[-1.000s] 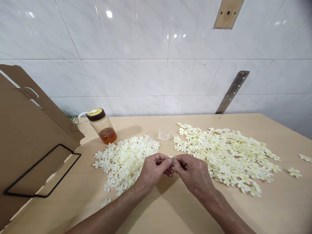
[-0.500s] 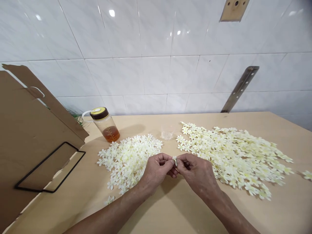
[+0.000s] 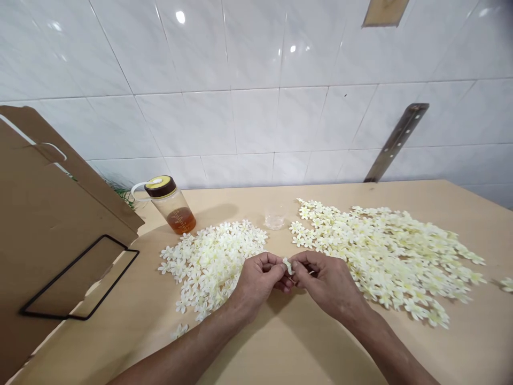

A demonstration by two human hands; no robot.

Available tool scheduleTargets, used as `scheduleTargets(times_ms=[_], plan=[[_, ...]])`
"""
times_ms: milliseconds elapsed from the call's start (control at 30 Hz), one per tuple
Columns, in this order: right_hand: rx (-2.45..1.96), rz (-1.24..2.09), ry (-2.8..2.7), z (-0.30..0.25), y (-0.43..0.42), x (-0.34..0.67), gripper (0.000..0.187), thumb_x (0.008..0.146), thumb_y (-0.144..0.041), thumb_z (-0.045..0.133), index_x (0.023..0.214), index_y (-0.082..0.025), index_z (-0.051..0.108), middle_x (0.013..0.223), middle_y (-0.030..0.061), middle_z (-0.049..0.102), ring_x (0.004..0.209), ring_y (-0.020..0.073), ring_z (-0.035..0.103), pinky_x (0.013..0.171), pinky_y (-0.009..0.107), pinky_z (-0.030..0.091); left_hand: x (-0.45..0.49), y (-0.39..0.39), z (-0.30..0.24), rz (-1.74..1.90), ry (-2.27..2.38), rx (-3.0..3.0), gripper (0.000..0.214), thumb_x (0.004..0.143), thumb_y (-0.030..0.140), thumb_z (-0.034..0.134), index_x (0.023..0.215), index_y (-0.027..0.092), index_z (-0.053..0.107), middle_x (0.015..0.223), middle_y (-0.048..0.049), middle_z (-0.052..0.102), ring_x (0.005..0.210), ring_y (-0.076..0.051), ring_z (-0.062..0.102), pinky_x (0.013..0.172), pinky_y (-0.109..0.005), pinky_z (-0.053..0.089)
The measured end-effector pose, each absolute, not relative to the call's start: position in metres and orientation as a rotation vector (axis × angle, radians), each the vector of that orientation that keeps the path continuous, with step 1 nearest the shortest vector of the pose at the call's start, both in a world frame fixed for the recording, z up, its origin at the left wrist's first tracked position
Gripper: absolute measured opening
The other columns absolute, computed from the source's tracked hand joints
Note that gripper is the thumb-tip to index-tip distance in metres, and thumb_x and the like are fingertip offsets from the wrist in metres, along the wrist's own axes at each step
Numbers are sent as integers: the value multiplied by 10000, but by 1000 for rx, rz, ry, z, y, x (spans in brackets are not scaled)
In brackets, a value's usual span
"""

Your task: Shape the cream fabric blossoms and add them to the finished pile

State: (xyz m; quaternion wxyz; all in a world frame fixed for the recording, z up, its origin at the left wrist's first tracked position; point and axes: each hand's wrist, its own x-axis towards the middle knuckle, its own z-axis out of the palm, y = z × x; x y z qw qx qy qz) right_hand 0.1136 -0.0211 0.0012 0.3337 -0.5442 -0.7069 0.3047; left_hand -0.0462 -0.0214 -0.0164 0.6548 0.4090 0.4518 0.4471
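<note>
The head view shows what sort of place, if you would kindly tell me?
Probably an indoor handicraft spot, whether home or workshop I cannot tell: a table against a white tiled wall bears a left flower pile and a right flower pile.

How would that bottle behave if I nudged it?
The bottle would probably slosh, since its amber liquid fills only the lower part. That low liquid may help it resist tipping; its rounded body could roll if knocked over.
</note>
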Motion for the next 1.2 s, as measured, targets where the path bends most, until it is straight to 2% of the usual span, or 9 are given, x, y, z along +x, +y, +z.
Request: scheduleTargets(times_ms=[300,500,767,967,1200], plan=[[-1395,731,-1881,4,-21,115,223,849,-336,551,727,-222,698,654,0,691,594,148,630,520,214,462,-45,-22,-20,1005,1033,1006,124,756,237,632,737,120,596,593,-46,655,501,-128,602,542,-253,515],[-1395,845,-1834,1,-21,114,170,841,-298,536,873,-224,686,706,-3,706,621,151,651,569,224,503,-43,-23,-22,1022,1021,1005,122,746,239,629,740,125,587,612,-46,655,503,-142,613,537,-274,529],[-1471,740,-1860,5,-23,111,169,819,-258,522,791,-228,686,682,-15,698,585,133,618,543,212,460,-43,-25,-23,1029,1009,1016,121,754,241,630,762,126,594,622,-51,655,522,-150,619,550,-286,535],[-1555,637,-1885,6,-24,109,166,785,-248,507,686,-211,634,586,-16,650,519,133,567,494,215,402,-43,-24,-23,1036,1018,976,114,743,226,638,744,125,584,604,-54,650,516,-152,615,545,-294,532],[-1536,678,-1863,8,-24,108,169,790,-252,496,710,-215,641,613,-18,665,530,135,585,492,212,412,-46,-25,-15,989,956,892,166,736,250,680,785,118,593,652,-78,679,570,-156,639,615,-302,546]])
